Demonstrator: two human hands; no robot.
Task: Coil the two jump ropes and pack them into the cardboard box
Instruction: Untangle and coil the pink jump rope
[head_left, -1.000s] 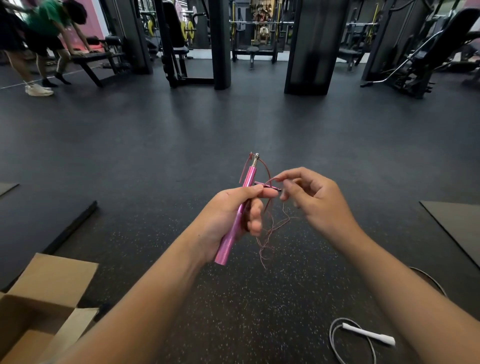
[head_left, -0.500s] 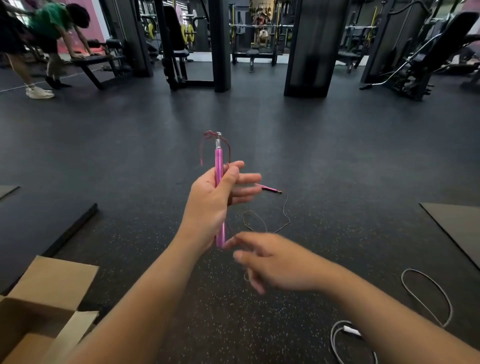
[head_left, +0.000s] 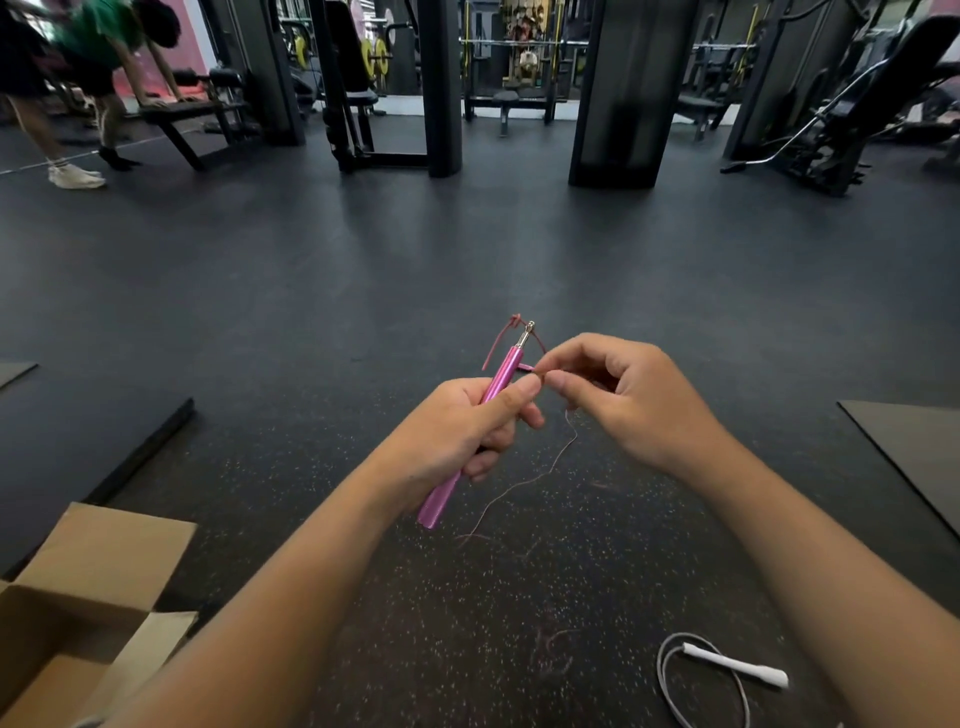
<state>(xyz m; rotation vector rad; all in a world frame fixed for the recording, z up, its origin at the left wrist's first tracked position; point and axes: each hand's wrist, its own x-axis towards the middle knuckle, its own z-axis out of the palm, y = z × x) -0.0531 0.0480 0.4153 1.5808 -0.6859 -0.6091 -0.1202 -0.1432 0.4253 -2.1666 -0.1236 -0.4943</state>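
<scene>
My left hand (head_left: 457, 431) grips a pink jump rope handle (head_left: 498, 379), tilted with its metal tip up and to the right. My right hand (head_left: 618, 395) pinches the thin pink cord (head_left: 540, 473) next to my left thumb; the cord hangs down to the floor. A second pink handle (head_left: 525, 367) peeks out just behind my fingers. The white jump rope (head_left: 727, 667) lies on the floor at the lower right, its handle inside a loop of cord. The open cardboard box (head_left: 78, 613) sits at the lower left.
Dark rubber gym floor all round. A black mat edge (head_left: 140, 452) lies left, another mat (head_left: 914, 452) right. Weight machines and pillars stand at the back. A person (head_left: 88, 78) leans on a bench at the far left.
My right hand rose from low in front of me back up to the cord beside my left thumb. My left hand dropped and tilted the pink handle to the right.
</scene>
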